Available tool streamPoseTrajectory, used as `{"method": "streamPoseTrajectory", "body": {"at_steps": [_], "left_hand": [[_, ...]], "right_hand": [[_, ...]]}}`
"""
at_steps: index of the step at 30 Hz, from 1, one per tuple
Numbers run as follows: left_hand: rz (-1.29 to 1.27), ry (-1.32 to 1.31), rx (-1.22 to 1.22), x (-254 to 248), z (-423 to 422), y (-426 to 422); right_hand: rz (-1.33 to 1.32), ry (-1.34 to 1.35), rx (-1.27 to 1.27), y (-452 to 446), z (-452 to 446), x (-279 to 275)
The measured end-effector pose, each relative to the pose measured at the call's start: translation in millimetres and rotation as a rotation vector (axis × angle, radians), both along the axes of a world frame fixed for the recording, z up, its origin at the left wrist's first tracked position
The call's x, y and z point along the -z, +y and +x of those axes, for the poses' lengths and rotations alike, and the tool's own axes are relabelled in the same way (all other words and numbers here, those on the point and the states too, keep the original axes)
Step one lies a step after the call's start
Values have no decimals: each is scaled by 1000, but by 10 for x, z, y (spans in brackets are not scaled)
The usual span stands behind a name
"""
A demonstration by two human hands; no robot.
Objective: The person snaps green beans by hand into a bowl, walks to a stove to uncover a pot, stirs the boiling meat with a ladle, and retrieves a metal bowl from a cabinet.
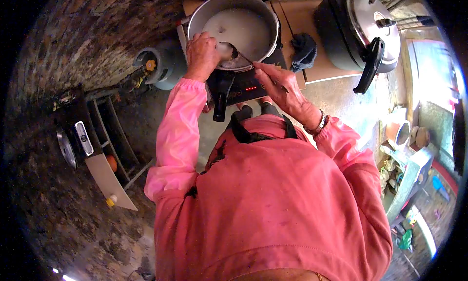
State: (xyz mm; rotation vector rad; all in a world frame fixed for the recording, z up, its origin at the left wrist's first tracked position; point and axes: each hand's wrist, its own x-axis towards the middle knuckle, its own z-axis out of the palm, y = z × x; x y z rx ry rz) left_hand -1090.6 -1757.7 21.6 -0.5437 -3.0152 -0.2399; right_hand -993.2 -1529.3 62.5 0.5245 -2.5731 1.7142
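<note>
A wide metal pot (273, 42) holds whitish, cloudy liquid (239, 25) and sits on a black induction cooktop (235, 92) with red lit digits. Its black handle (222, 98) points toward me. My right hand (285, 88) is closed around the thin handle of a ladle (225, 51), whose shiny bowl is over the near part of the pot. At the pot's near left rim, my left hand (204, 54) has its fingers bent against the ladle's bowl. Whatever those fingers hold, if anything, is hidden.
A big pressure cooker (336, 35) with a black-handled lid stands to the right. Between it and the pot lies a dark cloth (303, 52). A grey gas cylinder (170, 62) stands on the left, near a low metal rack (114, 130). Clay-coloured pots (399, 132) are at right.
</note>
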Motion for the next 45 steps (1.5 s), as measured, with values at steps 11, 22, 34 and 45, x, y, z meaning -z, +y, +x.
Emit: {"method": "streamPoseTrajectory", "body": {"at_steps": [11, 22, 34, 45], "left_hand": [[221, 56, -22, -125, 32, -67], [415, 116, -201, -307, 422, -243], [441, 80, -205, -261, 544, -159], [278, 0, 17, -188, 217, 77]], "right_hand": [[-168, -168, 104, 82, 69, 57], [-133, -63, 56, 86, -9, 22], [-379, -417, 194, 195, 110, -24], [-462, -362, 229, 173, 187, 3]]}}
